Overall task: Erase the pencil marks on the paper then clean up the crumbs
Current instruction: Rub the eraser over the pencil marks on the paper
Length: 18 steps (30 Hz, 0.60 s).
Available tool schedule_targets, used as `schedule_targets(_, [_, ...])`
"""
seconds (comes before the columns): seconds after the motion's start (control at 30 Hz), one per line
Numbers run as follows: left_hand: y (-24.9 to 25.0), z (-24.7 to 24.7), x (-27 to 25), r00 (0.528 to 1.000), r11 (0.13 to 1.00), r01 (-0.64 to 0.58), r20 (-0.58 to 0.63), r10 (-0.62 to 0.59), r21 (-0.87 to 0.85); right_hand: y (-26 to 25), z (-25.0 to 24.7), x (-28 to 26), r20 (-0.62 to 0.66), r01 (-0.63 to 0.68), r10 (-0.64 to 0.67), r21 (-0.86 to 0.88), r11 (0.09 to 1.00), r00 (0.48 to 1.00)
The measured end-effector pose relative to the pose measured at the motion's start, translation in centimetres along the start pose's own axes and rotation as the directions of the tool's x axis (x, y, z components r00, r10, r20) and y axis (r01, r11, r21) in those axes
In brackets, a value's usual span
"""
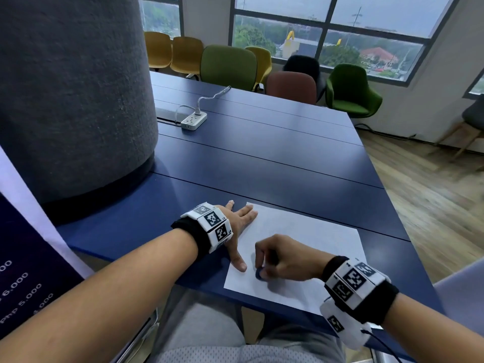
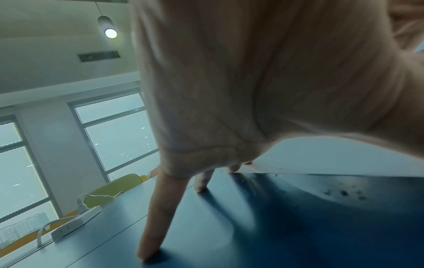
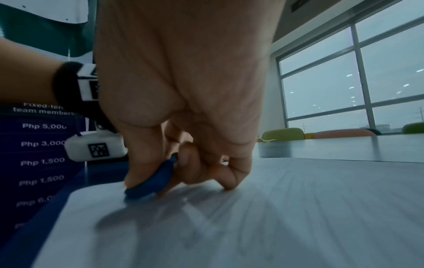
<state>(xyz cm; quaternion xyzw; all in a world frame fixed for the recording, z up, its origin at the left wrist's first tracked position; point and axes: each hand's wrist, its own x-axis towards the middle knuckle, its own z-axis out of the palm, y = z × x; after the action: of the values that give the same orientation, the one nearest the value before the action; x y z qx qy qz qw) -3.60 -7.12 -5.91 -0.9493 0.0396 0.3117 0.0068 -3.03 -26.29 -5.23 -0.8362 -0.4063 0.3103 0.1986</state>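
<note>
A thin white matt paper sheet (image 1: 309, 247) lies at the lower centre on a smooth, dark blue table (image 1: 262, 158) with a faint sheen. The blue eraser (image 3: 149, 183) looks rubbery and dull. At upper left, the grey column (image 1: 73, 87) wears rough, felt-like cloth. The power strip (image 1: 194, 121) is glossy white plastic; the floor (image 1: 432, 192) at right looks like wood.

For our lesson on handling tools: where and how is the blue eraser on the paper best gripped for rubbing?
Grip the blue eraser by its two flat faces, coming from above, as the right hand does: thumb on one face, fingertips on the other. It is a thin disc tilted on edge, so its lower rim meets the paper. The left hand presses the sheet's edge flat.
</note>
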Motion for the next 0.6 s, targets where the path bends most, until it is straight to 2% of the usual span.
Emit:
schedule_targets(0.03, [0.1, 0.0, 0.0, 1.000, 1.000, 0.000, -0.001, 0.000, 0.001, -0.1, -0.1, -0.2, 0.045, -0.002, 0.002, -0.013, 1.000, 0.999])
schedule_targets(0.07, [0.1, 0.0, -0.1, 1.000, 1.000, -0.003, -0.003, 0.003, 0.004, 0.0, -0.3, -0.1, 0.036, -0.013, 0.014, -0.025, 1.000, 0.999])
schedule_targets(0.17, [0.2, -0.2, -0.2, 1.000, 1.000, -0.009, -0.004, 0.009, 0.004, 0.4, -0.7, 0.5, -0.159, -0.058, 0.057, -0.001, 0.998, 0.986])
schedule_targets(0.2, [0.2, -0.2, -0.3, 1.000, 1.000, -0.011, -0.004, 0.011, 0.002, 0.5, -0.5, 0.5, -0.177, -0.050, 0.051, 0.007, 0.999, 0.983])
schedule_targets(0.33, [0.3, -0.3, -0.5, 1.000, 1.000, -0.005, -0.004, 0.005, 0.013, 0.2, -0.2, -0.2, 0.045, -0.014, 0.016, -0.030, 0.999, 0.999])
schedule_targets(0.37, [0.4, -0.3, -0.5, 1.000, 1.000, -0.003, -0.003, 0.003, 0.017, 0.1, -0.5, 0.1, 0.041, -0.021, 0.023, -0.043, 0.999, 0.999])
schedule_targets(0.5, [0.4, -0.3, -0.4, 1.000, 1.000, -0.004, -0.002, 0.004, 0.011, 0.6, -1.3, 1.3, -0.147, -0.089, 0.086, -0.015, 0.996, 0.985])
schedule_targets(0.6, [0.3, -0.2, -0.5, 1.000, 1.000, -0.009, -0.013, 0.009, 0.018, 0.7, -1.4, 1.4, -0.038, -0.086, 0.084, -0.035, 0.996, 0.996])
